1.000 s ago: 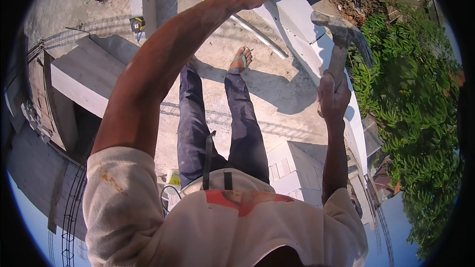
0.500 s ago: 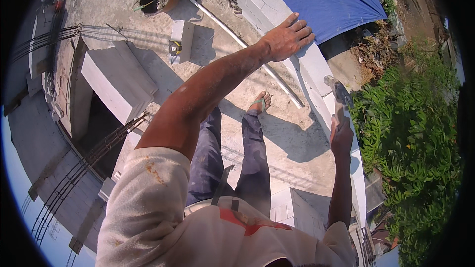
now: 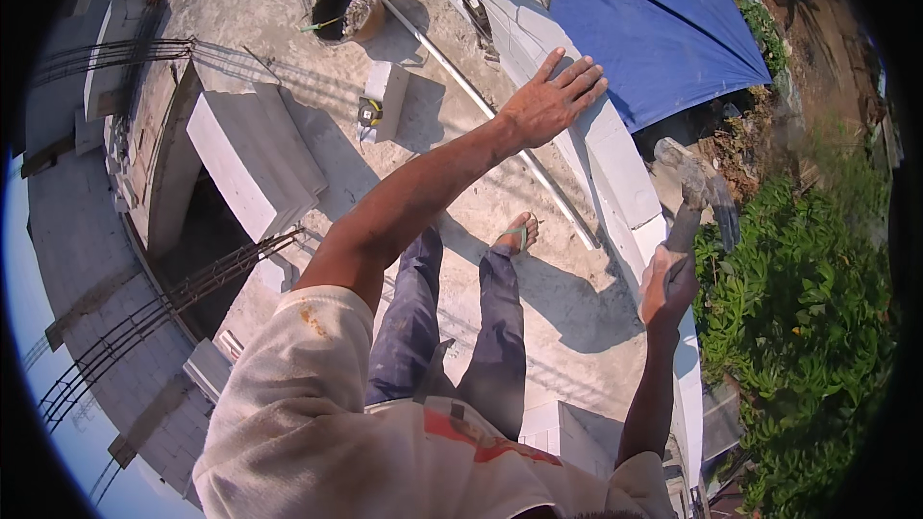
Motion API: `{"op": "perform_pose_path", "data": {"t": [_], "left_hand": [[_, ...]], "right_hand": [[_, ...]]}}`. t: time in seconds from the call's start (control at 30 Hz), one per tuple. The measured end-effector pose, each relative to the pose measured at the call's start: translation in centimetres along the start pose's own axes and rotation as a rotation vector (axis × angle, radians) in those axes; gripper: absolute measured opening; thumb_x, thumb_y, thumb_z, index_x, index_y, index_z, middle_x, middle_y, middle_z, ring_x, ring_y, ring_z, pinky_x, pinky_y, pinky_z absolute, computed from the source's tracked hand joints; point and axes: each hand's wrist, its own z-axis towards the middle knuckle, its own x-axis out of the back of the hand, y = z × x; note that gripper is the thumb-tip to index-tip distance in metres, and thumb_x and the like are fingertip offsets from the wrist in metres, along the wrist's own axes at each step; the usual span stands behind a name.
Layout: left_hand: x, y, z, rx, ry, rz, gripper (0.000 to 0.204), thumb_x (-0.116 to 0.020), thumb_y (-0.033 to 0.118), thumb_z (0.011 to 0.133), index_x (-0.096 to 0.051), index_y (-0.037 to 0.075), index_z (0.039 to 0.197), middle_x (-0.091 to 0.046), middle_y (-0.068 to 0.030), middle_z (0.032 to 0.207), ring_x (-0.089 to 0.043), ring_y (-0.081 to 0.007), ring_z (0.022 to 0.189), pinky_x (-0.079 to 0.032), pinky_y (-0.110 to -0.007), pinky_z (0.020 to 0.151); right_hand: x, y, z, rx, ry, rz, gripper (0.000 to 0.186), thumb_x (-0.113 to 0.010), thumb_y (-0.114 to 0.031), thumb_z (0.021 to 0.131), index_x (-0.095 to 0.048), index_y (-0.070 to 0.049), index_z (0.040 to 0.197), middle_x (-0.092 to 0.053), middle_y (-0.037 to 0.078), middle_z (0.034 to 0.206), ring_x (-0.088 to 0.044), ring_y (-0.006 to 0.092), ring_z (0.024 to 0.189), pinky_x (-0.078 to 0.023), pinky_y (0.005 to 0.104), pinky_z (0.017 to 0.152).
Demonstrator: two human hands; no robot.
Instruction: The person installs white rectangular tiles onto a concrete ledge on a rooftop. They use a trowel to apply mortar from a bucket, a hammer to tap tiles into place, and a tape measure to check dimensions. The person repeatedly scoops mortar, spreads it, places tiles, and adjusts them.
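The right hand [image 3: 668,284] is clenched around the handle of a trowel [image 3: 697,194], whose grey, mortar-caked blade points up and away from the body, over the outer edge of the wall [image 3: 615,159] and against the green bushes [image 3: 817,308] beyond. The left hand [image 3: 553,101] grasps nothing: its fingers [image 3: 577,77] are spread flat and the palm faces down over the top of the same low wall of pale blocks, though whether it rests on the blocks or hovers just above them cannot be told. The two hands are well apart along the wall. A blue tarp [image 3: 654,19] lies just past the wall, beyond the left hand. On the concrete floor, a long pipe [image 3: 461,86] runs beside the wall and passes under the left forearm. A bucket [image 3: 341,8] with mortar stands near the pipe's far end, and a loose block [image 3: 386,96] lies close by. A sandalled foot [image 3: 517,231] stands on the floor near the pipe.
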Motion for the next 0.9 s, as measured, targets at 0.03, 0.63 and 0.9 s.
{"op": "perform_pose_path", "data": {"t": [0.03,0.63,0.9], "left_hand": [[-0.2,-0.9,-0.2,0.031,0.011,-0.013,0.082,-0.064,0.021,0.096,-0.022,0.017,0.167,-0.024,-0.0035,0.172,-0.017,-0.0257,0.161,-0.011,-0.058,0.133],[-2.5,-1.7,-0.7,0.035,0.196,-0.107,0.074,-0.06,0.011,0.094,-0.034,0.018,0.163,-0.035,-0.0027,0.168,-0.029,-0.025,0.157,-0.023,-0.058,0.129],[-2.4,-1.8,-0.6,0.027,0.265,-0.151,0.07,-0.061,0.008,0.093,-0.04,0.017,0.16,-0.04,-0.0032,0.165,-0.031,-0.0249,0.156,-0.022,-0.057,0.13]], "right_hand": [[-0.5,0.4,0.4,0.035,0.035,0.011,0.027,-0.067,-0.025,0.104,-0.061,0.001,0.106,-0.059,0.003,0.077,-0.055,0.0127,0.068,-0.045,0.0309,0.061],[-3.7,-1.1,4.8,0.185,-0.167,-0.668,0.041,-0.069,-0.034,0.102,-0.063,0.004,0.115,-0.071,0.026,0.085,-0.072,0.0436,0.078,-0.055,0.0474,0.07],[-3.7,1.2,3.3,0.167,-0.083,-0.35,0.033,-0.066,-0.031,0.103,-0.061,0.001,0.11,-0.069,0.026,0.081,-0.07,0.0458,0.075,-0.052,0.0509,0.065]]}}
